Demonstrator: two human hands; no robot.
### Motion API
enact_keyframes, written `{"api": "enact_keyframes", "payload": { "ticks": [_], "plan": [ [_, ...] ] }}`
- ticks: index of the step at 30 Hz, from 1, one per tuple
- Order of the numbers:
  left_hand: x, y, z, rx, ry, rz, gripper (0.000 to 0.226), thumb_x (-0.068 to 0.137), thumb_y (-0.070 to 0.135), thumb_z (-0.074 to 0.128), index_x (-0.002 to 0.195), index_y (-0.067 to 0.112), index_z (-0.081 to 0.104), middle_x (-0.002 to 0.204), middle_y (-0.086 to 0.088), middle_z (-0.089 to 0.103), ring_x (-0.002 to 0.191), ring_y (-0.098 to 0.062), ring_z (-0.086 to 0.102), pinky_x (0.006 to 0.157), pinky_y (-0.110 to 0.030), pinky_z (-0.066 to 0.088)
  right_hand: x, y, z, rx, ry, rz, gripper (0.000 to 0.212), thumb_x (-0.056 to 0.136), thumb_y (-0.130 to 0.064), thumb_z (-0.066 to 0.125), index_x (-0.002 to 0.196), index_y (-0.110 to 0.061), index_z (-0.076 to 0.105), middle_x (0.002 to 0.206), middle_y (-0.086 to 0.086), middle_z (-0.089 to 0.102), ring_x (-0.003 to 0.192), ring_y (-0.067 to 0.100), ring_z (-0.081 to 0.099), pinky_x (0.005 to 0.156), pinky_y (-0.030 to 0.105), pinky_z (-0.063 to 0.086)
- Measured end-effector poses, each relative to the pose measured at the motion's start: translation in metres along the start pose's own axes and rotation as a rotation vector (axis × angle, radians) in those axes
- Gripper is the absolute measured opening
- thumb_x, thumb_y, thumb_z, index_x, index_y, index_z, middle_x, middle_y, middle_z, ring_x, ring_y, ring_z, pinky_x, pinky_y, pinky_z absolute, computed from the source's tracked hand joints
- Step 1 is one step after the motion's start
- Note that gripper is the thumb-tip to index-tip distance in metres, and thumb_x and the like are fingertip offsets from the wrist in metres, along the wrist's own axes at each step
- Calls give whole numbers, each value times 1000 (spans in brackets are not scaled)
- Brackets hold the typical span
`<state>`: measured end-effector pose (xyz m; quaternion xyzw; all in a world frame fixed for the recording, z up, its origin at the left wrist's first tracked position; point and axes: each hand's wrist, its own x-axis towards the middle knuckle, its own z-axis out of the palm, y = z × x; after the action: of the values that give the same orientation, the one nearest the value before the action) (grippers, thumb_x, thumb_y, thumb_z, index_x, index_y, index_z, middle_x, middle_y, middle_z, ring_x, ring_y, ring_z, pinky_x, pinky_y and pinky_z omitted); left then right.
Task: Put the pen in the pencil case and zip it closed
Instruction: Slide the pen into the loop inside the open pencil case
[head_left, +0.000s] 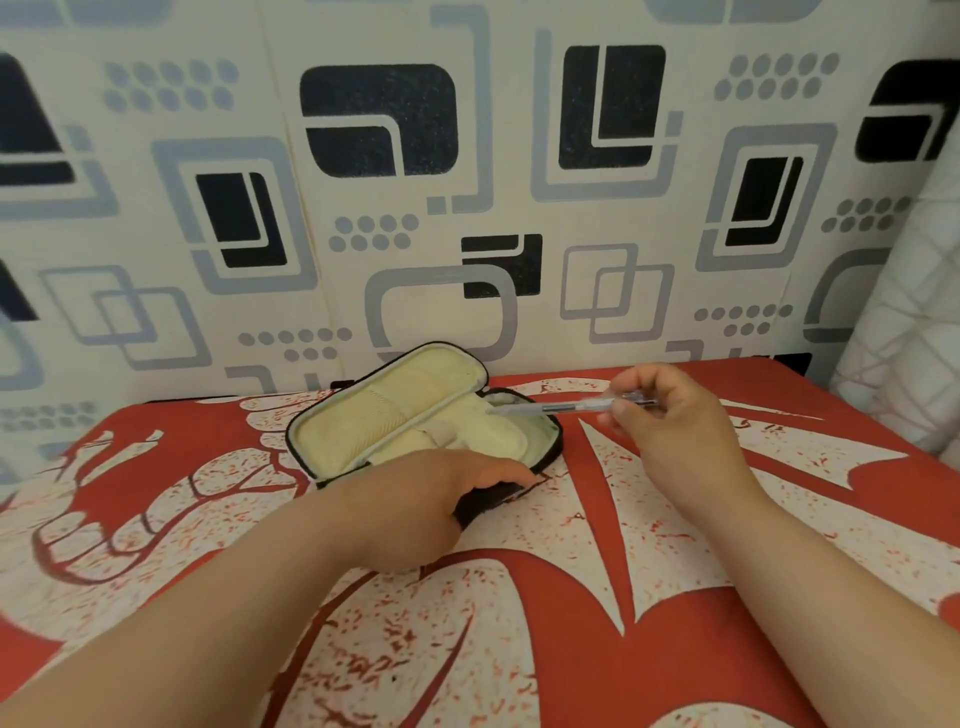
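A black pencil case (400, 410) with a cream lining lies unzipped and spread wide on the red and white cloth, its lid leaning back toward the wall. My left hand (431, 499) rests on the case's near edge and grips the black front side. My right hand (670, 415) pinches a clear pen (561, 408) near its cap end. The pen lies almost level, its tip pointing left and hovering just over the right end of the case's lower half.
The red and white patterned cloth (519, 623) covers the whole surface in front of me. A wall with grey and black square patterns (363, 182) rises right behind the case. A pale quilted cushion (904, 338) stands at the right edge.
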<state>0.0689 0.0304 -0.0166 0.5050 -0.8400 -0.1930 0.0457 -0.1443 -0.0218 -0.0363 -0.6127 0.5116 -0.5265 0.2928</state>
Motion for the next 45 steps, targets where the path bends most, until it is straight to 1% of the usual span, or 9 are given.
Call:
{"api": "enact_keyframes", "payload": {
  "ticks": [5, 14, 20, 24, 32, 34, 37, 41, 45],
  "plan": [
    [-10, -17, 0, -58, 41, -53, 77, 78, -5, 41, 125, 56, 37, 119, 34, 47, 112, 7, 41, 74, 5, 29, -3, -2, 1, -1, -58, 22, 20, 84, -10, 57, 80, -30, 61, 80, -4, 68, 84, 15, 67, 87, 44, 52],
    [-20, -33, -4, -221, 131, -71, 71, 75, -9, 41, 85, 59, 59, 98, 35, 59, 98, 10, 55, 78, -1, 40, -5, -4, 2, -52, -172, -28, 21, 84, -8, 58, 81, -28, 62, 85, -3, 69, 76, 7, 66, 80, 31, 53],
    [-28, -37, -9, -392, 139, -90, 48, 69, 2, 44, 75, 40, 73, 94, 13, 72, 92, -15, 65, 91, -40, 51, -7, -5, 6, -100, -224, -59, 18, 83, -10, 60, 82, -28, 63, 91, -2, 68, 87, 16, 62, 80, 30, 49],
    [-27, -33, -7, -403, 128, -84, 37, 63, 16, 44, 71, 38, 73, 88, 9, 74, 87, -17, 65, 88, -41, 51, -9, -6, 14, -151, -237, -115, 18, 82, -13, 61, 80, -30, 63, 87, -7, 66, 84, 10, 58, 71, 23, 41],
    [-26, -37, -3, -445, 174, -55, 33, 65, 17, 48, 72, 37, 73, 88, -5, 74, 88, -31, 64, 87, -47, 51, -7, -4, 11, -152, -207, -113, 17, 81, -11, 62, 80, -28, 63, 88, -7, 67, 85, 12, 59, 74, 22, 43],
    [-24, -39, 0, -452, 247, -64, 30, 72, 14, 52, 72, 34, 73, 86, -3, 73, 84, -24, 65, 81, -38, 53, -6, -4, 10, -170, -222, -107, 16, 81, -11, 62, 81, -27, 63, 86, -7, 66, 84, 13, 58, 72, 22, 42],
    [-18, -44, 4, -344, 435, -138, 29, 82, 12, 54, 77, 37, 69, 86, 19, 65, 80, 8, 56, 65, -4, 41, -5, -3, 8, -181, -233, -97, 14, 82, -12, 61, 81, -26, 64, 87, -3, 66, 84, 15, 58, 69, 22, 41],
    [-9, -49, 8, -209, 507, -231, 23, 85, 20, 57, 100, 35, 67, 87, 24, 54, 78, 7, 52, 63, -4, 38, -5, -4, 6, -181, -255, -91, 15, 82, -12, 61, 79, -27, 64, 88, -1, 67, 81, 16, 57, 69, 22, 42],
    [-5, -51, 12, -163, 489, -254, 22, 81, 27, 64, 102, 35, 66, 81, 22, 53, 73, 5, 51, 60, -7, 35, -4, -4, 4, -195, -261, -83, 15, 82, -13, 61, 78, -28, 64, 87, -1, 66, 78, 14, 56, 71, 26, 43]
  ]
}}
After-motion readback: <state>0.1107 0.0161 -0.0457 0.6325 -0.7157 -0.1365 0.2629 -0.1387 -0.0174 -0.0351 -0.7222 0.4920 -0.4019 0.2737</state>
